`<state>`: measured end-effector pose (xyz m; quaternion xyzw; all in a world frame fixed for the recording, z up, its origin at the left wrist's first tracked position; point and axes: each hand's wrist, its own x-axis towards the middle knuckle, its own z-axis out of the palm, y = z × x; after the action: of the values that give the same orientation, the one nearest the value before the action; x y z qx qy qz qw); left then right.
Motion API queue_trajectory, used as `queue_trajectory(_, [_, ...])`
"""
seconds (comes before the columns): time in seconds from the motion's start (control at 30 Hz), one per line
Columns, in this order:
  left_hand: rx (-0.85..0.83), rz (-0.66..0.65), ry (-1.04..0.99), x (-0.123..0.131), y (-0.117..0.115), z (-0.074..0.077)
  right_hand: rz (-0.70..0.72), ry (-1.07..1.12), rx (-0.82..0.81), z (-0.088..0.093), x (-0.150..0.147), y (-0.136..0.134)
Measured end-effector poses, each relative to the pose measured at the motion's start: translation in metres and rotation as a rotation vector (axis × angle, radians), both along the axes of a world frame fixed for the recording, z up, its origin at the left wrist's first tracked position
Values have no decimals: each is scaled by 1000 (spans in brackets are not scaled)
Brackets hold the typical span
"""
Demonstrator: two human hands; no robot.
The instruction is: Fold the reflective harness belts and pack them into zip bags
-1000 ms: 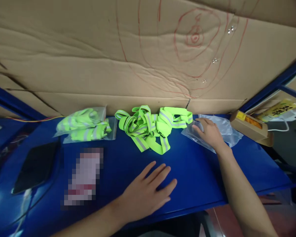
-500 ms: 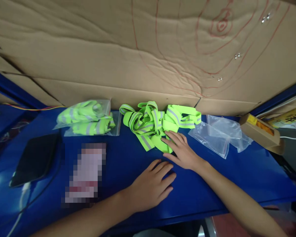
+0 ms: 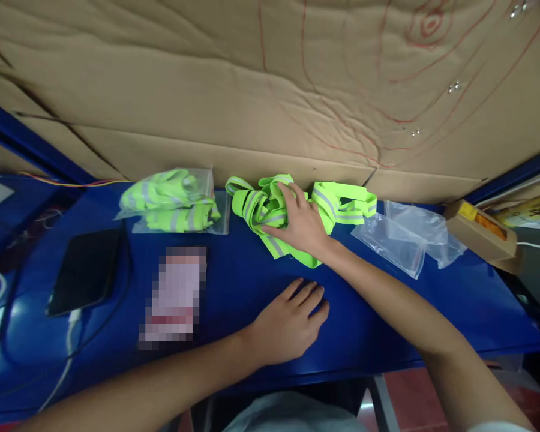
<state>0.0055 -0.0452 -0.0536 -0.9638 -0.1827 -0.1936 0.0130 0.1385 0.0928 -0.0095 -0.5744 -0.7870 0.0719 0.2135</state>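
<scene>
A tangled pile of neon-green reflective straps [image 3: 261, 207] lies at the back of the blue table [image 3: 387, 312], against the cardboard wall. My right hand [image 3: 302, 225] rests on top of the pile with its fingers curled into the straps. Flat on the table in front of the pile lies my left hand [image 3: 288, 327], fingers stretched out and holding nothing. Left of the pile sit clear bags filled with green straps [image 3: 171, 207]. Empty clear plastic bags [image 3: 405, 240] lie to the right.
A dark phone [image 3: 86, 270] with a cable lies at the left, and a blurred pink item [image 3: 173, 294] sits beside it. A brown cardboard box [image 3: 481, 234] stands at the far right. A cardboard sheet [image 3: 252, 90] walls off the back.
My right hand left the empty plastic bags at the right and moved left onto the strap pile, closing over it. My left hand stayed flat on the table.
</scene>
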Motion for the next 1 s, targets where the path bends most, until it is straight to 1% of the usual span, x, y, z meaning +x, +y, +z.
queue_trajectory(0.1, [27, 11, 2, 0, -2, -3, -4, 84, -78, -2, -3, 0])
queue_trajectory(0.17, [32, 24, 3, 0, -3, -4, -54, 164, -104, -3, -5, 0])
queue_trajectory(0.23, [37, 27, 1, 0, -4, -5, -125, 226, -88, -3, -7, 3])
queue_trajectory(0.3, [44, 24, -4, 0, -4, -5, -137, 230, -41, -1, -7, 9])
queue_trajectory(0.4, [47, 21, -3, 0, -3, -4, -26, 177, 61, 9, 3, 18])
queue_trajectory(0.47, [36, 24, -2, -1, -3, -3, 4, 123, 131, 20, 14, 20])
queue_trajectory(0.53, [20, 23, -6, -1, -2, -4, -74, 13, 207, 33, 20, 17])
queue_trajectory(0.6, [4, 23, -15, -2, -2, -4, -165, -117, 279, 45, 18, 6])
queue_trajectory(0.63, [-1, 22, -22, -2, -2, -5, -165, -166, 308, 48, 12, -1])
queue_trajectory(0.67, [-5, 22, -29, -2, -2, -5, -118, -197, 325, 50, 4, -9])
queue_trajectory(0.77, [-7, 15, -52, -2, -2, -5, 144, -234, 325, 45, -28, -33])
queue_trajectory(0.83, [-6, 8, -63, -3, -2, -4, 236, -243, 314, 36, -48, -44])
queue_trajectory(0.93, [-16, 16, -77, -3, -2, -2, 241, -245, 230, 21, -68, -47])
queue_trajectory(1.0, [-19, 15, -74, -4, -2, -2, 199, -251, 97, 13, -75, -40])
